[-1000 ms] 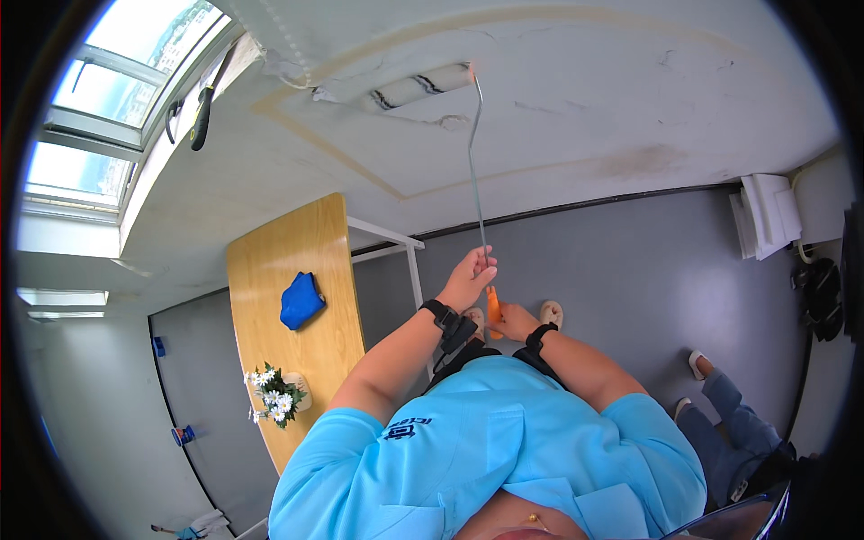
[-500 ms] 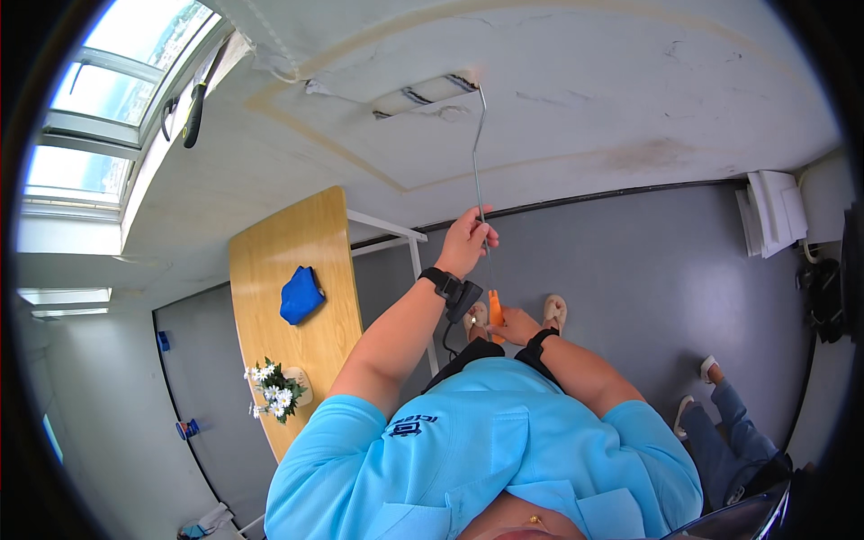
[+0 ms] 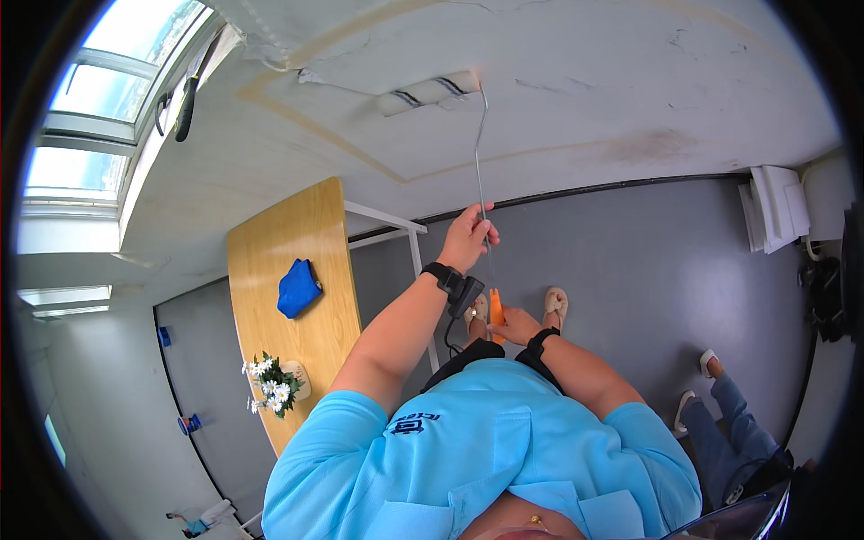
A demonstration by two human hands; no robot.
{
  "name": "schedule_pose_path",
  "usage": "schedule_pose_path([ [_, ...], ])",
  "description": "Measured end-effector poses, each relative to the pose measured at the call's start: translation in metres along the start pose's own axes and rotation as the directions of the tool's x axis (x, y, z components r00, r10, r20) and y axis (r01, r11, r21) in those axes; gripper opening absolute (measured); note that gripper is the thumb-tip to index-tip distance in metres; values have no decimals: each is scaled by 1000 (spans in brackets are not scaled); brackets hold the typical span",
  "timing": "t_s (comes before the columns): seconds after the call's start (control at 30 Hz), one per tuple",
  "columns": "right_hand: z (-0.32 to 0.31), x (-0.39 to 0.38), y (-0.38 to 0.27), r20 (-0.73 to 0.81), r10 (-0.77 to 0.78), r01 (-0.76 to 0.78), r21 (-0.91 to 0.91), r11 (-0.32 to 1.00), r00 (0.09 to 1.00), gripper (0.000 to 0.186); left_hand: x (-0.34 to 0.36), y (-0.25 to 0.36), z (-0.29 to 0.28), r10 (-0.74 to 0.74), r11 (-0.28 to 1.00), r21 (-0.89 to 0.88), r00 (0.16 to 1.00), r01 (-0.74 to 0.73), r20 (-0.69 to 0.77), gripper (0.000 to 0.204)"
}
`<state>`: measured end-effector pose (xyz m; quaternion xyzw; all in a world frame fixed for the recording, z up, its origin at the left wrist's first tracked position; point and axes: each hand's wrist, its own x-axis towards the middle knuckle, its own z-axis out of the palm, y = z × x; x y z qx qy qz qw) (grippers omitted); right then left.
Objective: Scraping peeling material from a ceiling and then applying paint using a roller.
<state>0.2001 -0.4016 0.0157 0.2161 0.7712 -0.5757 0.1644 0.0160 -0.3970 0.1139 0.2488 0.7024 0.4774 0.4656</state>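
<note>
Head cam: left hand [image 3: 468, 236] wrapped tight around the paint roller's [image 3: 430, 93] metal rod, roller pressed vs the white wall. Right hand [image 3: 515, 326] closed on its orange handle [image 3: 496, 309] (lower down, near the wooden table [image 3: 297, 225]).

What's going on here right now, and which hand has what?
A person in a light blue shirt is working a paint roller against the wall. The left hand grips the thin metal rod partway up, and the right hand holds the orange handle at its lower end. The roller head lies flat on the wall, high up. To the left stands a wooden table with a blue cloth and flowers.
</note>
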Motion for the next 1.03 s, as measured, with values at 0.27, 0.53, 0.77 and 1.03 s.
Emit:
schedule_pose_path([
  [0.27,8,0,11,4,17,-17,-24,1000,1000,48,2,-10,4,-14,1000,-25,1000,15,12,30],
  [0.53,17,8,32,-14,16,-16,-31,999,1000,47,11,-23,11,-22,1000,-18,1000,22,2,30],
  [0.77,21,11,36,-11,26,-26,-24,999,1000,45,15,-28,10,-42,999,2,999,42,26,29],
  [1.03,29,5,35,-10,61,-62,-33,998,998,46,11,-35,10,-84,996,10,996,84,35,30],
])
